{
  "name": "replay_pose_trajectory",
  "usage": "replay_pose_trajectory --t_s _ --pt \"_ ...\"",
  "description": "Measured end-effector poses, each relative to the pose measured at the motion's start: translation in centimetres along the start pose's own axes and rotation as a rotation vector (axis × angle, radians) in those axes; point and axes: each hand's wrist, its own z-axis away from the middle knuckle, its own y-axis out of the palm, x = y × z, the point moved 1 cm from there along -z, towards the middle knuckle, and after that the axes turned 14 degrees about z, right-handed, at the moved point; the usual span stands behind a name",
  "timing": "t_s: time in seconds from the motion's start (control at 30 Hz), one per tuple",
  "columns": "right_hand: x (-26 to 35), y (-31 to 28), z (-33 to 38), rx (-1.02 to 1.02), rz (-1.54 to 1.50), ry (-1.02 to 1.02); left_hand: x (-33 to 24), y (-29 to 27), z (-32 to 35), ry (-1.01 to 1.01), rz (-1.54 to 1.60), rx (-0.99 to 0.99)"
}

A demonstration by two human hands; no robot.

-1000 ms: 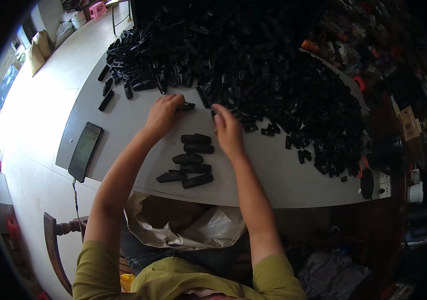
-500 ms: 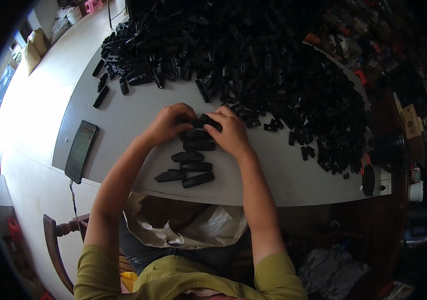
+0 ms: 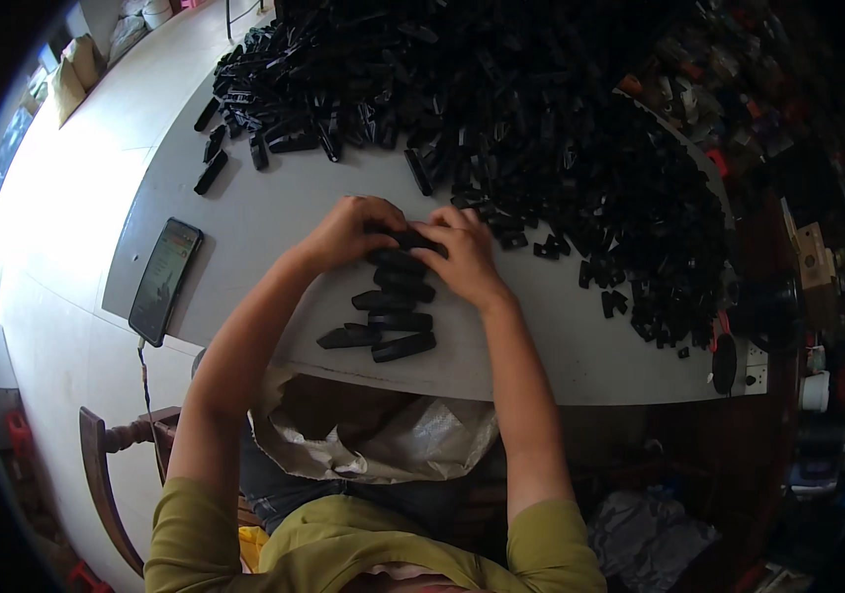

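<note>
My left hand [image 3: 351,233] and my right hand [image 3: 464,253] meet above the grey table, fingers closed from both sides on a black plastic piece [image 3: 408,239]. Fingers hide part of it, so I cannot tell whether it is one part or two joined. Just below my hands, several long black plastic pieces [image 3: 400,322] lie in a rough column toward the table's near edge. Some are pointed, others blunt and rounded. Beyond my hands spreads a large heap of similar black parts [image 3: 501,109], with smaller black parts [image 3: 640,267] at its right.
A phone [image 3: 165,282] with a cable lies at the table's left [image 3: 234,227]. Below the near edge, an open woven sack [image 3: 422,450] rests on my lap. A wooden chair [image 3: 101,474] stands at left; a power socket [image 3: 756,371] is at the right corner.
The pieces in my two hands, angled apart before, now line up as one dark shape. My right fingers have closed in around it. The whole view has shifted slightly.
</note>
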Motion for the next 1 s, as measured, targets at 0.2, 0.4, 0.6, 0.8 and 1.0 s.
replay_pose_trajectory --t_s 0.2,0.4,0.6,0.8,1.0 --pt "0.2 1.1 1.0 -0.124 0.002 0.008 0.0 1.8 1.7 -0.016 0.161 -0.126" --pt "4.8 1.6 7.4 -0.065 -0.165 -0.044 -3.1 5.0 8.7 0.068 0.113 -0.206" --pt "7.4 -1.3 13.7 0.057 -0.032 -0.200 -6.6 5.8 14.3 0.101 -0.027 0.032" --pt "2.2 -4.0 7.6 -0.058 -0.353 0.010 -6.7 4.3 12.0 0.031 -0.057 -0.122" --pt "-8.4 -4.1 -6.3 -0.381 0.122 0.183 -5.1 4.8 11.0 0.087 -0.242 -0.175"
